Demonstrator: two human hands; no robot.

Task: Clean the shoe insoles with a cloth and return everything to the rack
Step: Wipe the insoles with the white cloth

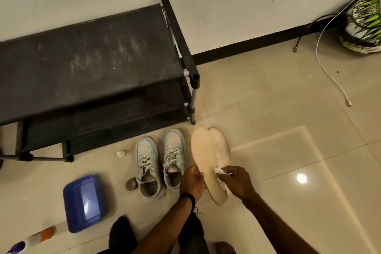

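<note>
Two cream insoles overlap above the floor tiles: the upper insole (203, 150) in front and a whiter second insole (221, 146) behind it on the right. My left hand (191, 179) grips the upper insole's left edge near the heel. My right hand (237, 181) presses a small white cloth (219, 171) against the insole's right side. Left of them, a pair of pale blue-white sneakers (160, 161) stands on the floor, laces loose. The black shoe rack (92, 64) sits behind the shoes against the wall, its dusty top shelf bare.
A blue plastic basin (83, 202) lies at the lower left, with a spray bottle (33, 237) near the frame's corner. A small bottle cap (120, 153) and a round brown lid (131, 184) rest near the sneakers. A helmet (362, 24) and white cable (329, 74) lie at the right.
</note>
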